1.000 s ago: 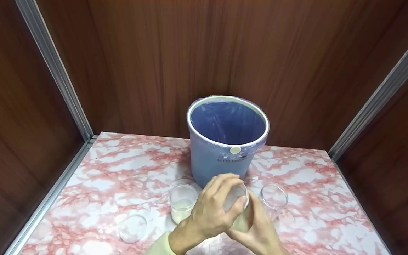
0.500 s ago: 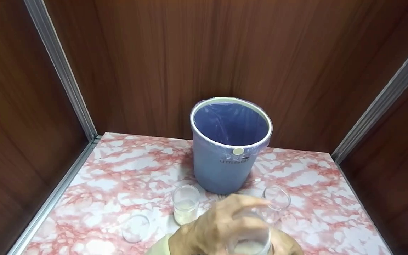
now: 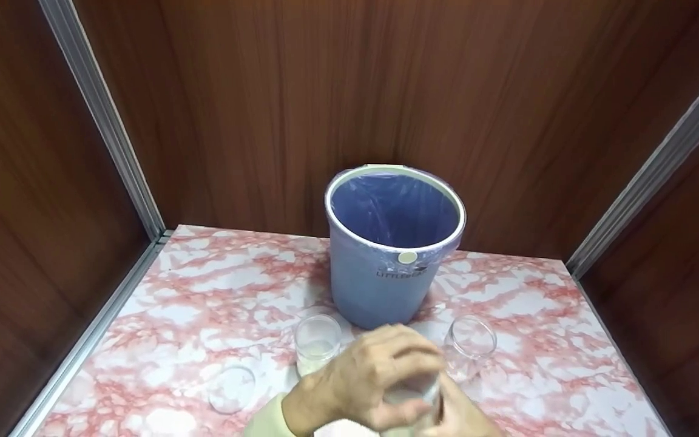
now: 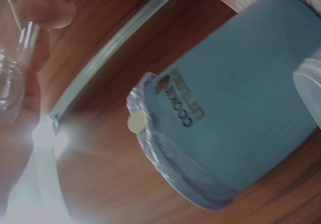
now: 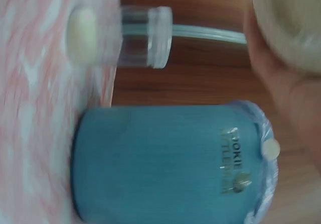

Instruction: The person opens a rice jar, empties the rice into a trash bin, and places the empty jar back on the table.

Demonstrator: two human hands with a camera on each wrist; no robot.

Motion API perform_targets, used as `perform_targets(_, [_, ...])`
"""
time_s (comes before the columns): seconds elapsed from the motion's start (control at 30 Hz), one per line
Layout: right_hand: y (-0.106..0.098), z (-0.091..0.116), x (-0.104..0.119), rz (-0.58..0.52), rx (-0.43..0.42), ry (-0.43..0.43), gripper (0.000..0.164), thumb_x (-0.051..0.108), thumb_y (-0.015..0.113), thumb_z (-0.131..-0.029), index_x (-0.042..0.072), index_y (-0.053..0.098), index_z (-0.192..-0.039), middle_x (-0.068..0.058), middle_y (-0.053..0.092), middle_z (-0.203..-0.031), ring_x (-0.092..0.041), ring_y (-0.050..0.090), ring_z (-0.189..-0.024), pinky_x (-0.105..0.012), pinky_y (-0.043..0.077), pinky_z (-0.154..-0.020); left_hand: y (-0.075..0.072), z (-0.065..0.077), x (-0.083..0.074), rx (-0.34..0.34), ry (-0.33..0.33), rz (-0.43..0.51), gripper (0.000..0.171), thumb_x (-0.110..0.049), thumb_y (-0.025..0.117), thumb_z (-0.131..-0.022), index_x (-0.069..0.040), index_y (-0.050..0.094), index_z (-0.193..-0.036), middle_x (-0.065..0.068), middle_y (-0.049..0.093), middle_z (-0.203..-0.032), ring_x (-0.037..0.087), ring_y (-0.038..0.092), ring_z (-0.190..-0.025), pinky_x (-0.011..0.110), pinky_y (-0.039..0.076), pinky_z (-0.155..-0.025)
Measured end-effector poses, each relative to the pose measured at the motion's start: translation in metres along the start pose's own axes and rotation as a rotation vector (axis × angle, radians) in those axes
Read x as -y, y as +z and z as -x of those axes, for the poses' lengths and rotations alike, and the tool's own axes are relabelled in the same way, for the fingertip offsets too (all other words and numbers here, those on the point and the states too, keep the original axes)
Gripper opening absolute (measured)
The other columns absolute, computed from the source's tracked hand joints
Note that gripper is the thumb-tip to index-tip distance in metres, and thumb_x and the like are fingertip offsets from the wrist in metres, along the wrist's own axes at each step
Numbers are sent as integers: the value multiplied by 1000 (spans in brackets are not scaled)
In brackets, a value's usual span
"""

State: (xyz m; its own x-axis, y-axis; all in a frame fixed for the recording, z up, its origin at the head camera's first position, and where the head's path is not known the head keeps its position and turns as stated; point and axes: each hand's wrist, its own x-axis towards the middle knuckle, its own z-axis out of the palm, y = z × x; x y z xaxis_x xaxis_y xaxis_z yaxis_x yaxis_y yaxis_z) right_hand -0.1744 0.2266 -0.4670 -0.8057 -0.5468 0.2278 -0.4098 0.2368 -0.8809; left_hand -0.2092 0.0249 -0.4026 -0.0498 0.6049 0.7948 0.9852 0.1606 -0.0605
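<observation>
In the head view both hands meet around a clear plastic jar (image 3: 411,388) low in front of the blue bin. My left hand (image 3: 368,379) reaches over from the left, its fingers and thumb curled round the jar's top. From the lower right my right hand (image 3: 465,416) grips the side of the jar, whose lower part is hidden. The right wrist view shows pale beige matter in the held jar (image 5: 293,25). At the left edge of the left wrist view, the left fingers (image 4: 45,5) are beside clear plastic (image 4: 10,88).
The blue bin (image 3: 374,291), lined with a clear bag, stands behind the hands. A clear jar (image 3: 318,343) with pale contents stands to the left, another clear jar (image 3: 471,346) to the right. A clear round lid (image 3: 231,389) lies on the marbled table (image 3: 204,291).
The hands and held jar have come lower, towards the person. At half a second ago the left hand was blurred with fingers lifted over the jar; now they curl round its top again.
</observation>
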Motion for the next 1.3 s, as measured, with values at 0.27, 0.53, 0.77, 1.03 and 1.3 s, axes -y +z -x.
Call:
perform_targets(0.27, [35, -31, 17, 368, -484, -423, 104, 2, 86, -52, -11, 27, -136, -23, 48, -128, -19, 55, -110, -22, 46, -90, 7, 2, 7, -144, -158, -180, 39, -39, 56, -82, -12, 63, -109, 2, 60, -110, 16, 56, -102, 26, 46, -84])
perform_targets(0.53, [44, -32, 30, 490, -599, -389, 96, 1, 86, -49, -14, 34, -128, -23, 54, -117, -21, 59, -100, -24, 51, -82, 8, 5, 8, -172, -204, -198, 41, -37, 61, -79, -11, 62, -112, 2, 59, -112, 16, 56, -101, 27, 45, -87])
perform_targets(0.77, [36, -27, 20, 387, -531, -357, 96, 4, 88, -53, -10, 33, -132, -22, 52, -121, -24, 59, -102, -20, 48, -85, 0, 7, 10, -180, -232, -163, 38, -34, 62, -80, -11, 62, -111, 2, 58, -113, 16, 56, -102, 28, 44, -91])
perform_targets(1.03, [16, -18, 9, 319, -478, -352, 101, 4, 90, -48, -12, 35, -131, -21, 57, -111, -30, 58, -97, -21, 47, -85, -21, 24, 16, -138, -252, -152, 46, -37, 65, -81, -9, 59, -116, 5, 56, -117, 19, 54, -105, 30, 42, -95])
perform_targets(1.3, [-16, -8, 10, 330, -425, -338, 100, 2, 89, -48, -10, 36, -132, -20, 57, -111, -29, 57, -100, -17, 43, -91, -45, 65, 23, -117, -299, -173, 50, -33, 69, -78, -9, 57, -120, 6, 55, -120, 21, 54, -106, 31, 42, -95])
